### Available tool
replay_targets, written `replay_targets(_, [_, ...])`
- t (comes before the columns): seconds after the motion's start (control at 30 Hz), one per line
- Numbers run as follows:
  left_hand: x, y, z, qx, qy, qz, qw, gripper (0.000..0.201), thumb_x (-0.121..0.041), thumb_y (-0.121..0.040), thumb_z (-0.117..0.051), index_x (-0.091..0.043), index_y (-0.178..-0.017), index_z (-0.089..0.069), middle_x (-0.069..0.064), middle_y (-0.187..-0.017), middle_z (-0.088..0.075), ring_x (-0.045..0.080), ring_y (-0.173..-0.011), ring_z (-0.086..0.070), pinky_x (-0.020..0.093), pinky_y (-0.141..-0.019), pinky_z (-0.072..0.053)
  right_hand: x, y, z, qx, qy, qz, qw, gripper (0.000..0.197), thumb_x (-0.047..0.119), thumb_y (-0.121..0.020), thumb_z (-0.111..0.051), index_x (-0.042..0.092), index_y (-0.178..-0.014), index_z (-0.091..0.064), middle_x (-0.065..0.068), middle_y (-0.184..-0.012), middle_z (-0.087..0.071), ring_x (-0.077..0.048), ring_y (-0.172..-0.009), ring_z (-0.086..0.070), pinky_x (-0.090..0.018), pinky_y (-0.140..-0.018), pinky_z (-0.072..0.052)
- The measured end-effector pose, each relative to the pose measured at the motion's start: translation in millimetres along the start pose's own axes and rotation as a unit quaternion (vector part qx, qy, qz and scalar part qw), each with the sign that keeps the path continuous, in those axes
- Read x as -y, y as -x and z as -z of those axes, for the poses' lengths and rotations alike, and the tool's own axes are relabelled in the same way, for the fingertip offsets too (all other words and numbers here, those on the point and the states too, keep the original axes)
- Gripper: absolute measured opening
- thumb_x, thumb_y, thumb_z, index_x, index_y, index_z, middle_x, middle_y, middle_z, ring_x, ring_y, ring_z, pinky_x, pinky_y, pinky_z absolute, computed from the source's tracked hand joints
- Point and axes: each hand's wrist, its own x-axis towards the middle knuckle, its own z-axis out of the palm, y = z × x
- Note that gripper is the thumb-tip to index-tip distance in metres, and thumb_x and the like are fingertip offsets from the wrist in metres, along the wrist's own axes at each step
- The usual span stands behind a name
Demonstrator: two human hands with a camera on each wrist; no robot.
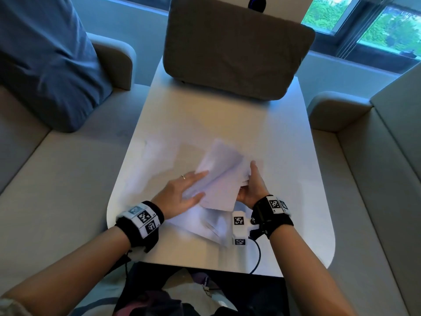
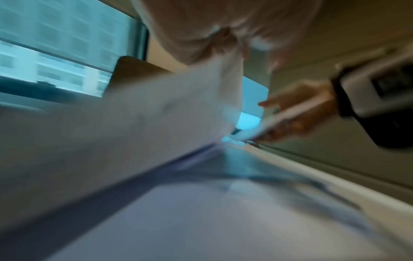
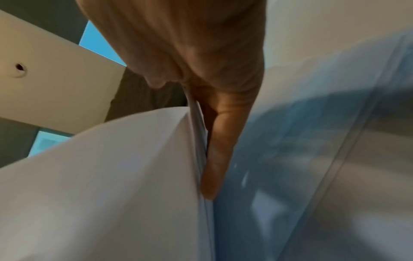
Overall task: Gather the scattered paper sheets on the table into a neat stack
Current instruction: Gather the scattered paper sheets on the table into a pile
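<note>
A bundle of white paper sheets is held tilted above the white table, near its front middle. My right hand grips the bundle's right edge, thumb on top and fingers beneath, as the blurred left wrist view shows. One finger lies straight along the sheets' edge. My left hand lies against the bundle's left side with straight fingers. Several more sheets lie fanned on the table under both hands. One faint sheet lies flat further left.
A grey cushion stands at the table's far end. Beige sofas flank the table, with a blue pillow on the left one. A dark cable hangs from my right wrist over the front edge.
</note>
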Motion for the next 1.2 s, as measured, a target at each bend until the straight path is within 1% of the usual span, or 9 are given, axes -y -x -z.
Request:
replay_targets(0.13, [9.8, -18.6, 32.3, -0.171, -0.107, -0.038, 0.979, 0.056, 0.009, -0.081, -0.059, -0.014, -0.132, -0.050, 0.012, -0.124, -0.060, 0.019, -0.115, -0.049, 0.005, -0.104, -0.027, -5.8, 1.4, -7.1, -0.015, 0.084, 0.030, 0.996, 0.050, 0.017, -0.094, -0.057, 0.006, -0.140, -0.040, -0.018, -0.112, -0.063, -0.029, -0.087, -0.063, -0.044, -0.070, -0.056])
replay_targets(0.27, [8.4, -34.2, 65.8, -0.199, -0.133, -0.108, 0.965, 0.047, 0.016, -0.081, -0.043, -0.010, -0.109, -0.069, -0.011, -0.142, -0.042, 0.002, -0.119, -0.051, 0.008, -0.103, -0.033, -1.9, -9.6, -5.0, -0.064, 0.120, 0.099, 0.986, 0.041, -0.005, -0.090, -0.055, 0.002, -0.129, -0.043, -0.021, -0.128, -0.056, -0.029, -0.093, -0.059, -0.038, -0.069, -0.051])
replay_targets(0.33, [6.2, -38.6, 70.7, -0.160, -0.130, -0.119, 0.971, 0.051, 0.021, -0.079, -0.042, -0.007, -0.113, -0.068, -0.018, -0.144, -0.039, -0.005, -0.124, -0.046, 0.012, -0.105, -0.034, 9.4, -9.0, -4.8, -0.062, 0.119, 0.128, 0.983, 0.033, -0.005, -0.090, -0.054, 0.004, -0.120, -0.046, -0.015, -0.119, -0.058, -0.029, -0.093, -0.059, -0.039, -0.075, -0.052])
replay_targets(0.4, [6.3, -42.1, 68.2, -0.090, -0.143, -0.122, 0.978, 0.052, 0.021, -0.079, -0.048, -0.002, -0.124, -0.060, -0.004, -0.143, -0.045, 0.004, -0.125, -0.047, 0.016, -0.108, -0.033, 23.0, -4.2, -3.2, -0.037, 0.122, 0.151, 0.980, 0.033, -0.005, -0.091, -0.054, 0.002, -0.122, -0.048, -0.016, -0.114, -0.060, -0.026, -0.086, -0.062, -0.037, -0.078, -0.053])
replay_targets(0.67, [2.2, -52.7, 28.5, 0.150, -0.188, -0.137, 0.961, 0.096, -0.030, -0.067, -0.080, -0.005, -0.145, -0.030, 0.005, -0.156, -0.021, 0.017, -0.142, -0.025, 0.025, -0.113, -0.026, 42.9, 21.2, -1.8, 0.037, 0.158, 0.191, 0.968, 0.017, -0.002, -0.091, -0.054, 0.006, -0.106, -0.057, -0.010, -0.094, -0.066, -0.023, -0.083, -0.063, -0.034, -0.075, -0.054])
replay_targets(0.8, [-1.1, -53.2, 14.4, 0.142, -0.173, -0.141, 0.964, 0.075, -0.005, -0.075, -0.069, -0.002, -0.142, -0.036, 0.009, -0.153, -0.030, 0.026, -0.134, -0.041, 0.035, -0.103, -0.042, 36.6, 23.6, 1.6, 0.045, 0.144, 0.174, 0.973, 0.018, 0.005, -0.090, -0.059, 0.005, -0.108, -0.058, -0.014, -0.097, -0.066, -0.027, -0.085, -0.062, -0.039, -0.077, -0.053])
replay_targets(0.9, [-7.2, -57.9, 16.1, 0.078, -0.109, -0.058, 0.989, 0.060, 0.015, -0.076, -0.051, -0.003, -0.134, -0.050, 0.018, -0.142, -0.043, 0.030, -0.127, -0.049, 0.023, -0.109, -0.030, 32.5, 22.5, 11.3, 0.062, 0.116, 0.169, 0.977, 0.025, 0.012, -0.087, -0.065, 0.005, -0.110, -0.060, -0.012, -0.100, -0.067, -0.025, -0.087, -0.064, -0.037, -0.074, -0.056])
replay_targets(1.07, [-9.3, -66.9, 23.9, 0.015, -0.077, -0.026, 0.997, 0.048, 0.011, -0.078, -0.042, -0.002, -0.119, -0.063, 0.018, -0.119, -0.063, 0.031, -0.106, -0.063, 0.012, -0.097, -0.034, 20.9, 21.0, 22.0, 0.081, 0.124, 0.132, 0.980, 0.036, 0.032, -0.076, -0.070, 0.009, -0.102, -0.060, -0.008, -0.089, -0.067, -0.016, -0.070, -0.065, -0.026, -0.058, -0.056])
replay_targets(1.2, [-16.4, -69.4, 29.1, -0.033, -0.047, 0.021, 0.998, 0.053, 0.010, -0.089, -0.046, -0.013, -0.137, -0.048, 0.016, -0.116, -0.063, 0.027, -0.102, -0.062, 0.012, -0.088, -0.038, 15.8, 16.1, 25.4, 0.080, 0.134, 0.098, 0.983, 0.047, 0.044, -0.078, -0.063, 0.014, -0.114, -0.056, -0.001, -0.102, -0.072, -0.019, -0.077, -0.069, -0.025, -0.055, -0.057])
